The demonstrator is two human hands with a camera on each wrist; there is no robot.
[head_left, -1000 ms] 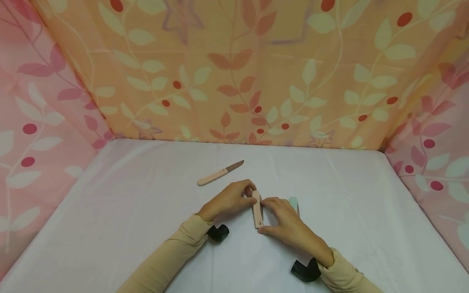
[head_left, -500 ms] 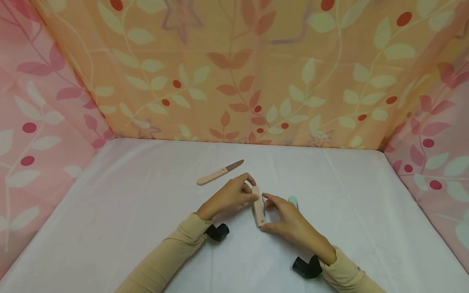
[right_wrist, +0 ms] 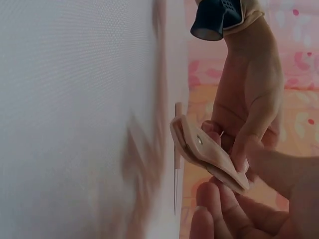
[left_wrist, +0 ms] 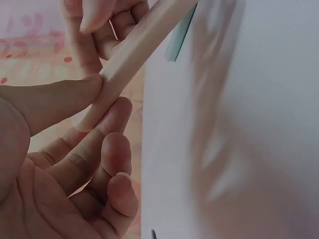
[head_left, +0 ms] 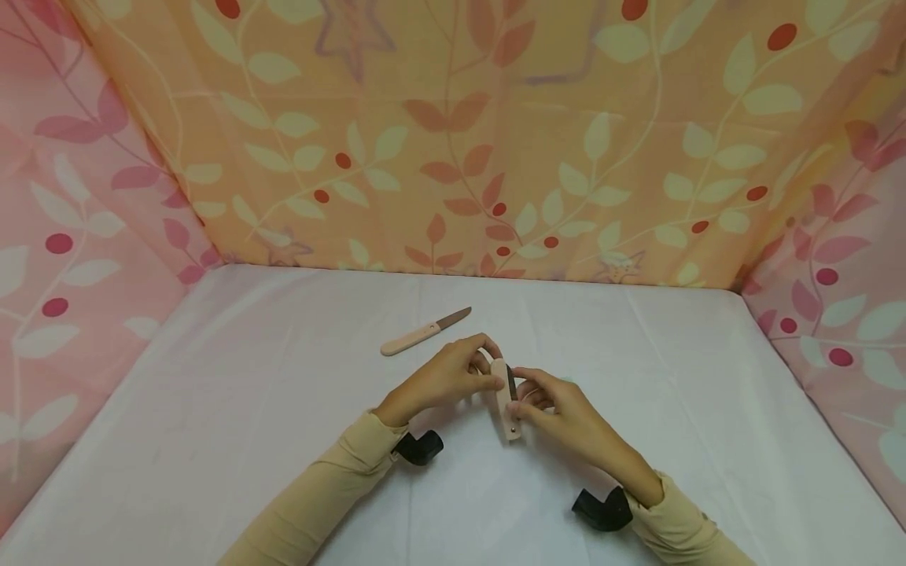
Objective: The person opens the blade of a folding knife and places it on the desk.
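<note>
In the head view my left hand (head_left: pixel 447 379) pinches the far end of a beige-handled folding knife (head_left: pixel 504 405) between thumb and fingers. A strip of dark blade (head_left: pixel 512 383) shows along the handle's right side. My right hand (head_left: pixel 566 413) sets its thumb on the handle near the riveted end, with its index fingertip by the blade's upper part. In the left wrist view the knife handle (left_wrist: pixel 134 59) slants up from the left thumb. The right wrist view shows the rivet end of the handle (right_wrist: pixel 202 144) tilted over the cloth, the right thumb pressing its side.
A second beige folding knife (head_left: pixel 410 339) lies opened on the white cloth (head_left: pixel 283 377), beyond my left hand. A mint-green handle (left_wrist: pixel 180 40) rests on the cloth, mostly hidden behind my right hand in the head view. Patterned fabric walls (head_left: pixel 453 157) enclose the table.
The folding knife has shifted slightly right, and more blade shows beside its handle. My right thumb has moved from the riveted end up onto the handle's side. The second knife stays put.
</note>
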